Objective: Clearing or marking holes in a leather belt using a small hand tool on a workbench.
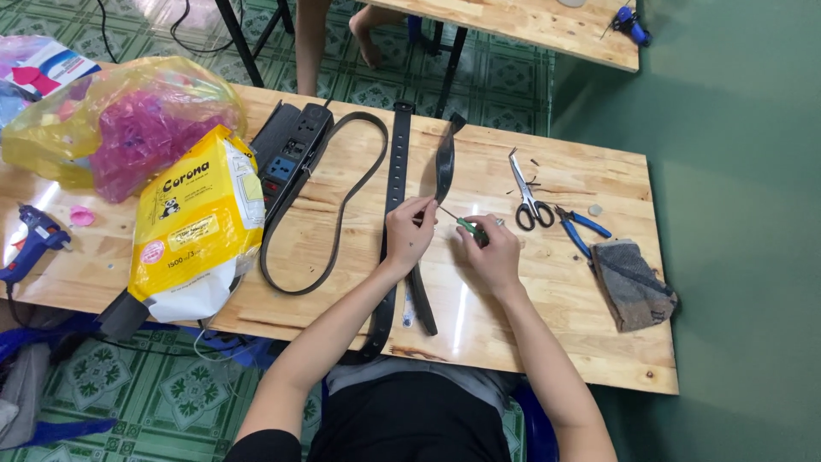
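My left hand (409, 229) pinches a black belt strip (443, 162) that curves up off the wooden table (342, 248). Just to its right, my right hand (492, 248) grips a small green-handled screwdriver (466, 227), its thin tip pointing at the strip by my left fingers. A second black belt (396, 162) lies straight along the table under my left wrist. A longer belt (342, 205) loops to the left.
Scissors (528, 192), blue-handled pliers (583, 229) and a grey folded cloth (631, 284) lie to the right. To the left are a black power strip (286, 154), a yellow packet (198, 227), a yellow plastic bag (120, 124) and a blue glue gun (30, 244). Another person's legs (342, 30) stand beyond the table.
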